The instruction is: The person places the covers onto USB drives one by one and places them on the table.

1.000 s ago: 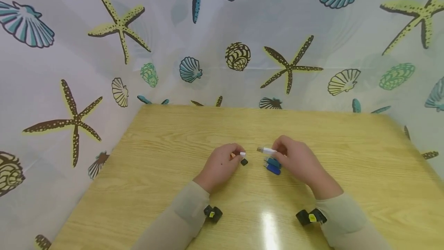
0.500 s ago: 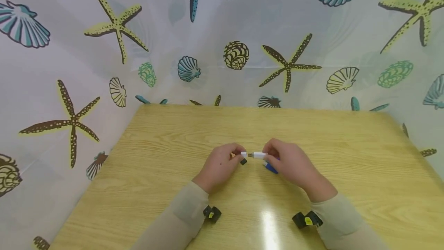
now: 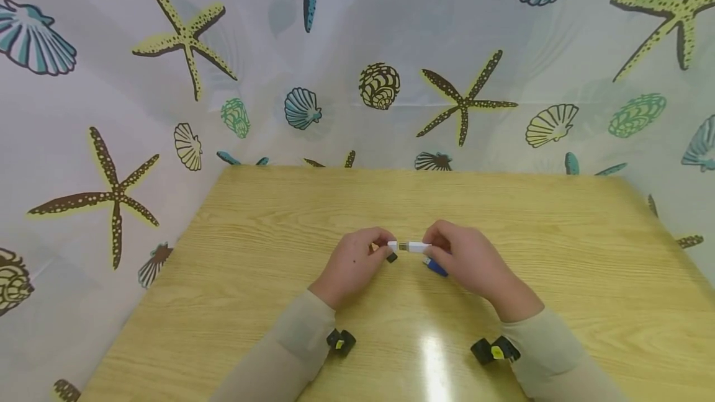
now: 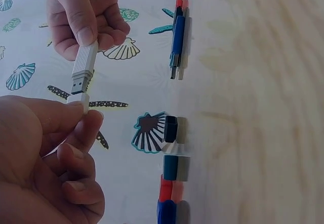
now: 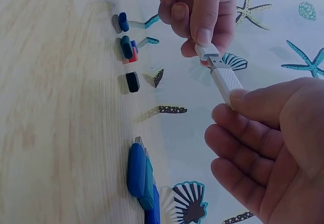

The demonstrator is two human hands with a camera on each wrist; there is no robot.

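Note:
My right hand [image 3: 472, 259] pinches a white USB flash drive [image 3: 418, 247] between thumb and fingers, its bare metal connector [image 5: 215, 61] pointing left. Facing it, the thumb and fingers of my left hand [image 3: 353, 262] pinch a small white cap [image 5: 206, 51]. Drive and cap are lined up, the connector's tip at the cap's mouth; most of the metal still shows. Under my right hand lie several uncapped flash drives, among them a blue flash drive [image 5: 136, 169] and a teal flash drive [image 5: 148, 183]. A black cap [image 3: 392, 257] lies by my left fingertips.
Beside the black cap, loose caps lie on the wooden table [image 3: 279, 216]: a teal cap [image 4: 170, 168], a red cap [image 4: 165, 187] and a blue cap [image 4: 166, 212]. A curtain [image 3: 335, 67] printed with shells and starfish hangs behind the table.
My right hand has moved left with the white flash drive, bringing its connector from a gap away up to the white cap. The left hand has stayed nearly still. Little differs over the last half second.

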